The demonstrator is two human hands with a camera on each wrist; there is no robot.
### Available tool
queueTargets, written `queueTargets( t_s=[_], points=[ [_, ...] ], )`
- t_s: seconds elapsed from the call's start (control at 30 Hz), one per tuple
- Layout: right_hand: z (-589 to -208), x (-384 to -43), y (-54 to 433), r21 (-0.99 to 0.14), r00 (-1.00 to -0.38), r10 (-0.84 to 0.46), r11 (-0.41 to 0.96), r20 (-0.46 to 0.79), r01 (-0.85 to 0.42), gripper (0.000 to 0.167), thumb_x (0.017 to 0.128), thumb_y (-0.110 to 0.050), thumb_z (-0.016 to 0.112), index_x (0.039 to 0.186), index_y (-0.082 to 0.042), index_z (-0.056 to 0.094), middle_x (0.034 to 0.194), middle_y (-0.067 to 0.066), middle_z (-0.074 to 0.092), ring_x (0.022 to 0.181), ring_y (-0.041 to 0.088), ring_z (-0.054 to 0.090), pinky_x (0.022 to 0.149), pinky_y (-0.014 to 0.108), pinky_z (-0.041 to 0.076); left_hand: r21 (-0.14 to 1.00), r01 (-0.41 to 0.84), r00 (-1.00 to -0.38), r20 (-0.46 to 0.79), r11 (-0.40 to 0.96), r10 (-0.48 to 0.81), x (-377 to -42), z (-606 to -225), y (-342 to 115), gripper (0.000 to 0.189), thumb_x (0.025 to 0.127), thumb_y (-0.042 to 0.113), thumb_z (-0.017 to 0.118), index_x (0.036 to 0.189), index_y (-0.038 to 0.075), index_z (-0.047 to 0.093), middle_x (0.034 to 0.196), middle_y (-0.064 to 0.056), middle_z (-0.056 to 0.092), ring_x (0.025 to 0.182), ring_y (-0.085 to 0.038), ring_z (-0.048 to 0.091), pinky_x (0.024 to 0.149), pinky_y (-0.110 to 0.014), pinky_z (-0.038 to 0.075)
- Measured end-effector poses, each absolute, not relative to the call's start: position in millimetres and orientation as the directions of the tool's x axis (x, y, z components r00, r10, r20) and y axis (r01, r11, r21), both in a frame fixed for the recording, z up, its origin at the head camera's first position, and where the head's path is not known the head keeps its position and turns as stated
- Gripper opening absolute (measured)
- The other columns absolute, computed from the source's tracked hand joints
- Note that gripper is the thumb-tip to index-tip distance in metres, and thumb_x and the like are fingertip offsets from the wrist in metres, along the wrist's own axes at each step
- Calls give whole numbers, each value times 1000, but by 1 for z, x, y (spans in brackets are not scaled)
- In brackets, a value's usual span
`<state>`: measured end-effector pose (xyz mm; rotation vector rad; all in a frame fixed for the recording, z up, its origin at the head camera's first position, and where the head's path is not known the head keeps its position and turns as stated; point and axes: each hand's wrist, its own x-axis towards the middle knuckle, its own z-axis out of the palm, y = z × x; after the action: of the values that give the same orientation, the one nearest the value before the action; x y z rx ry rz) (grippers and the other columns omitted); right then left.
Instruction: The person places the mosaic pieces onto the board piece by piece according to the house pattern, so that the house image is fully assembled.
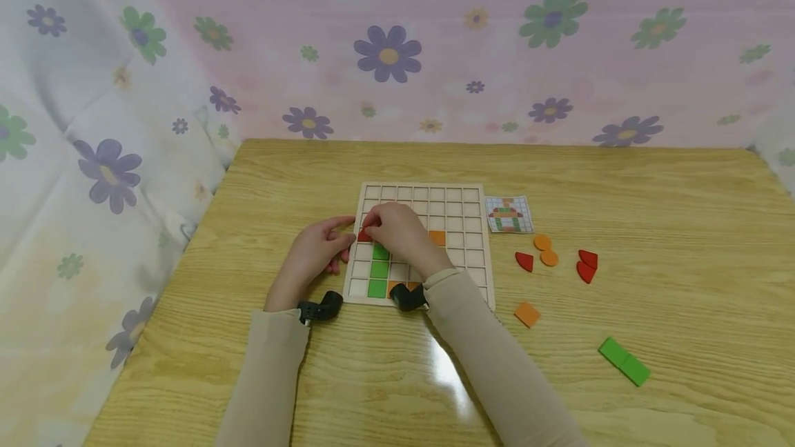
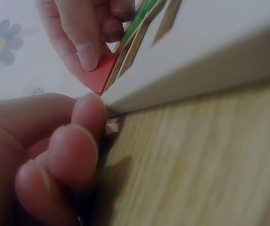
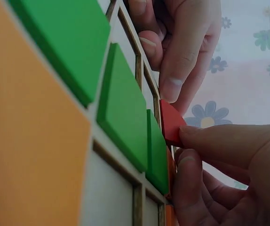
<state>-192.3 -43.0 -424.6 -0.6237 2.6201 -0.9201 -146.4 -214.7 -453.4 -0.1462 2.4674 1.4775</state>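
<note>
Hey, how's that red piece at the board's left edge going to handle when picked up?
The red piece is probably stiff, showing no bend under the fingers; likely light, being thin and small; and, flat-faced, unlikely to roll.

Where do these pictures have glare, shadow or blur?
Head view: a white glare streak on the table beside the right sleeve; left wrist view: a dark shadow by the left hand, with blurred wood grain; right wrist view: the flowered backdrop looks soft.

A white glare (image 1: 452, 378) streaks the table (image 1: 683, 226), while the left wrist view looks hazy.
</note>
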Motion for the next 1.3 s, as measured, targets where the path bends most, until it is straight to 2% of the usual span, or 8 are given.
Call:
queueTargets(
  t_s=[0.3,0.7,1.0,1.3],
  points=[
    [-423,-188,-44,-607,-865,-487,726,-124,-322,13,85,-20,60,97,-17,65,83,-3,53,74,13,48,63,26,40,840,-216,-961,-273,498,44,-147,-452,-214,36,88,29,57,123,27,52,66,-10,60,43,-19,51,44,-34,47],
    [-420,-191,-27,-723,-870,-485,632,-89,-279,22,87,-30,55,104,-19,63,90,-6,56,80,11,51,67,28,43,832,-211,-961,-273,514,48,-148,-454,-214,36,88,30,57,124,26,51,66,-10,60,44,-19,52,44,-34,47],
    [-400,-182,2,-722,-776,-619,592,-124,-357,28,90,-34,51,113,-20,59,91,-7,57,71,10,55,66,28,44,839,-215,-959,-279,500,56,-147,-454,-215,38,88,30,57,125,27,50,67,-11,59,44,-18,50,46,-34,49],
    [-400,-175,35,-662,-781,-600,658,-173,-358,28,89,-33,53,112,-19,59,95,-5,58,84,11,53,75,30,43,844,-203,-959,-273,497,72,-147,-455,-215,39,88,30,56,127,26,49,67,-12,58,44,-17,49,46,-35,49]
  ],
)
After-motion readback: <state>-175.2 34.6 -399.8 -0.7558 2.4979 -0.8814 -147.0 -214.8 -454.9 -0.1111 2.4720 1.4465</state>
